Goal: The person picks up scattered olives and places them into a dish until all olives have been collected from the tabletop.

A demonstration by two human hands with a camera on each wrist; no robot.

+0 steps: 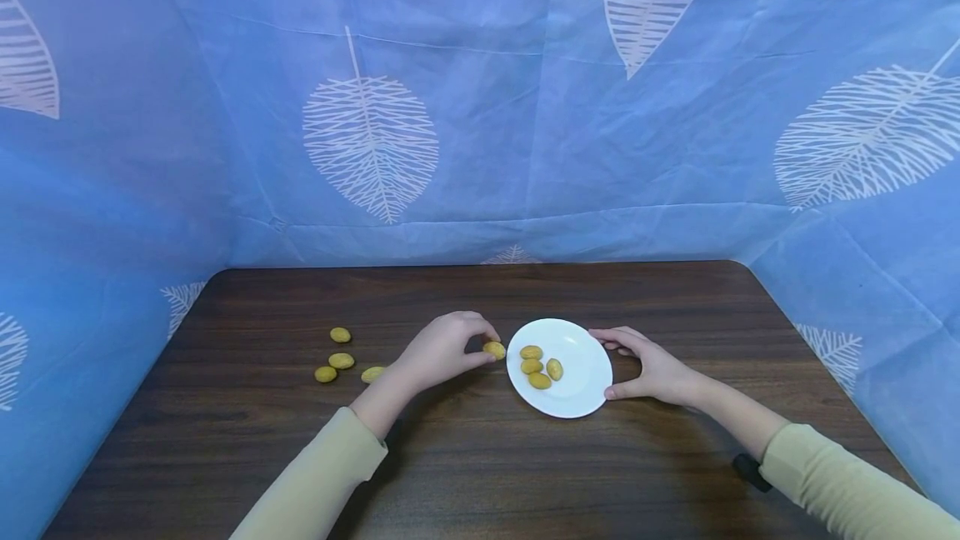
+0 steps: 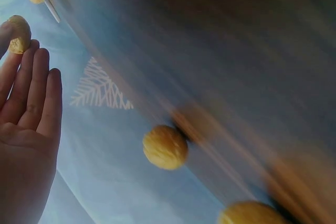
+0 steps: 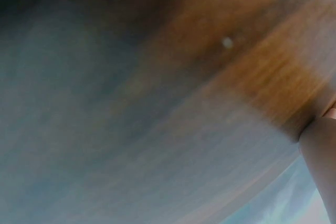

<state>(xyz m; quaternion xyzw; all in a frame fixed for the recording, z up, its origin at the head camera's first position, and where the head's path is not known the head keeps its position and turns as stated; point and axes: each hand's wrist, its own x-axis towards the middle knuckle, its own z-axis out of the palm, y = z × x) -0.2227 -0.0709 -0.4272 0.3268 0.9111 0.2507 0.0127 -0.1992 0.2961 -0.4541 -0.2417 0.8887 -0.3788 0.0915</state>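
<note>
In the head view, a white plate [image 1: 581, 390] stands on the brown desk [image 1: 480, 473]. Just to the left of this plate is the left hand [image 1: 450, 348]; its grip is pinching one yellow oval piece [image 1: 494, 350] between thumb and fingers, close to the rim. In the plate, toward its left side, lie four pieces [image 1: 539, 380] of the same kind. Well apart, to the left of the plate, four other pieces [image 1: 341, 361] are on the desk, and the nearest one is partly hidden by the left wrist. The right hand [image 1: 654, 369] is at the right side of the plate, its grip spread, with thumb and fingers touching the rim at separate points. Behind the plate and the desk hangs a blue cloth [image 1: 480, 148] with white leaf shapes.

In the left wrist view, the pinched piece is seen near the plate's edge, while two pieces lie farther from the plate, one of them cut by the border.

In the right wrist view, the desk is blurred and only some skin shows at the border, so I cannot tell the grip from there.
</note>
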